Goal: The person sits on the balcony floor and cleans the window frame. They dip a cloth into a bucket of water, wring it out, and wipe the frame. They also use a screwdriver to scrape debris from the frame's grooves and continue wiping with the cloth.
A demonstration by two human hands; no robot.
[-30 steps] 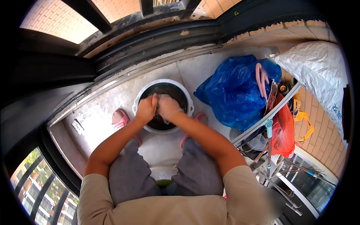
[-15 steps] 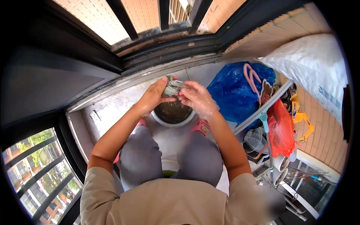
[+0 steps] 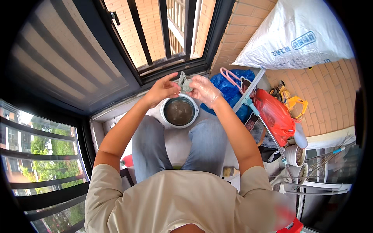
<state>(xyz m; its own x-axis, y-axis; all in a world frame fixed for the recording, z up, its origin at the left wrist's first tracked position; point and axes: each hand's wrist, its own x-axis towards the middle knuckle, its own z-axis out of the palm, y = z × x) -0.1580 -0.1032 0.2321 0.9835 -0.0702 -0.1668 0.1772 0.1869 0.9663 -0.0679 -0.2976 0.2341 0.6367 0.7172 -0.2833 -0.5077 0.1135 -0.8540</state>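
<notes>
A wrung-up grey-green cloth [image 3: 184,82] hangs over the far rim of a pale round bucket [image 3: 196,112] that stands before my knees. Murky brown water [image 3: 179,112] fills much of the bucket. My right hand [image 3: 204,90], in a thin clear plastic glove, grips the cloth from its right side with bent fingers. On the cloth's left, my left hand [image 3: 163,90] has its fingers apart, index finger stretched out and thumb near the bucket rim; it seems to hold nothing.
To the right are a blue plastic bag [image 3: 223,85], pink hangers [image 3: 230,75], a metal pole rack [image 3: 268,130], a red plastic bag [image 3: 274,114] and a yellow toy digger [image 3: 297,105]. A large white sack [image 3: 295,37] leans at the brick wall. A barred window [image 3: 155,31] stands ahead.
The view has tilted upward, showing more window and sack. My left hand has come off the cloth and opened, while my right hand keeps hold of it.
</notes>
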